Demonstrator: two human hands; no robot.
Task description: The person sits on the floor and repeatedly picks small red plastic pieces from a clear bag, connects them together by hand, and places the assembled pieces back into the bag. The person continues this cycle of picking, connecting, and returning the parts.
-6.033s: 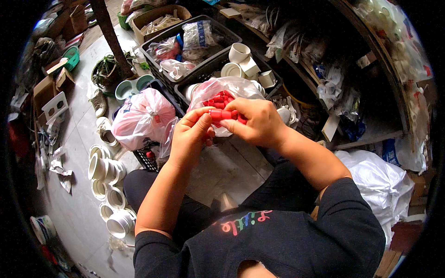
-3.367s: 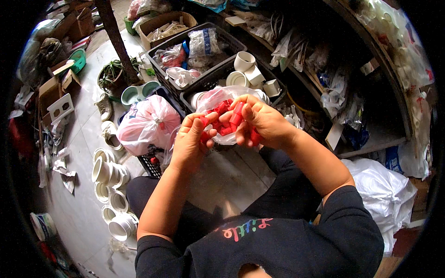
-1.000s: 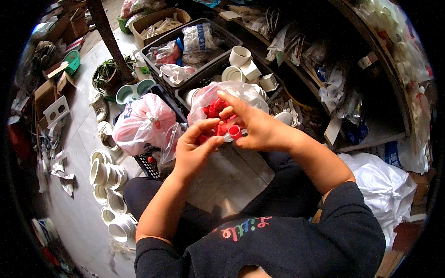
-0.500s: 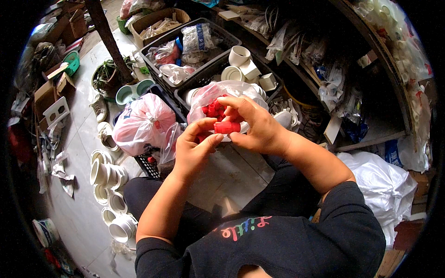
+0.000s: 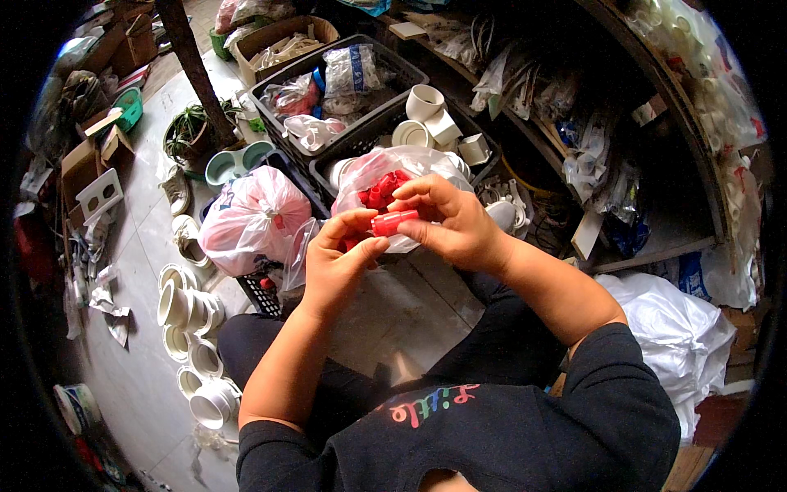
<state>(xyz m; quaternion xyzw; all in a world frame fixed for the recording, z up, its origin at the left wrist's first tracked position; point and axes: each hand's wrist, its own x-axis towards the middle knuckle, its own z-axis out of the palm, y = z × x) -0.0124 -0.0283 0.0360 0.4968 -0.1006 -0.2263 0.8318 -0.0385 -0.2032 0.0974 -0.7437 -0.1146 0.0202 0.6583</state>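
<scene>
Between my hands is a short red plastic pipe fitting, ribbed and tube-shaped. My right hand pinches it with the thumb below and the fingers above. The fingertips and thumb of my left hand close around its left end. A bit of red shows within the curl of the left hand, too hidden to name. Just beyond, an open clear plastic bag holds several similar red fittings.
A tied bag of pinkish things stands left of my hands. Behind are black crates with white fittings and packets. White pipe fittings line the floor at left. A white plastic sack lies at right, below a shelf.
The red fitting has tilted, its right end now higher, and shifted slightly left. My right fingers have changed their grip on it; the left hand has barely moved.
</scene>
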